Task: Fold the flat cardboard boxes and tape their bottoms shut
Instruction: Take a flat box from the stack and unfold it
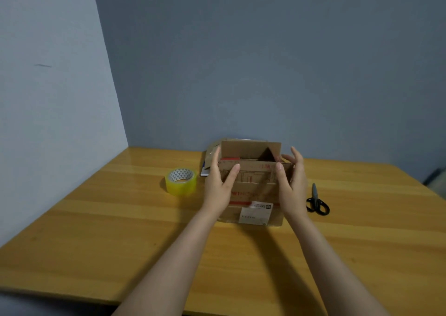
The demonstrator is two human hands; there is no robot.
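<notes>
Head view, looking down across a varnished yellow-brown wooden desk [120, 219] set in the corner of two grey-blue walls. A brown corrugated cardboard box [251, 195] with red print and a white paper shipping label [256, 213] stands near the back middle of the desk. It is opened into shape and its upward end is unsealed. The far flap [246, 149] is upright, the near flap [253, 174] leans inward, and a dark gap shows between them. The left hand [218, 187] lies against the box's left side and the right hand [293, 185] against its right side. On both hands the fingers [214, 161] are straight and close together along the walls, and the thumbs rest on the near flap. Neither hand curls round anything.

Judged risks: the flaps look springy, so freeing a hand to fetch tape may let them lift and the seam open. Uneven pressure from the two hands may skew the box and leave the flap edges misaligned. A hard push could drive the near flap into the cavity, since nothing visible supports it from below.

Surroundings: a roll of clear yellowish packing tape [180, 181] sits just left of the box, apart from the left hand. Black-handled scissors [318, 203] lie on the right, near the right wrist. More brown cardboard [212, 152] shows behind the box's left corner, partly hidden. Each hand has an open path to its nearer tool, but the box blocks a cross-reach.
</notes>
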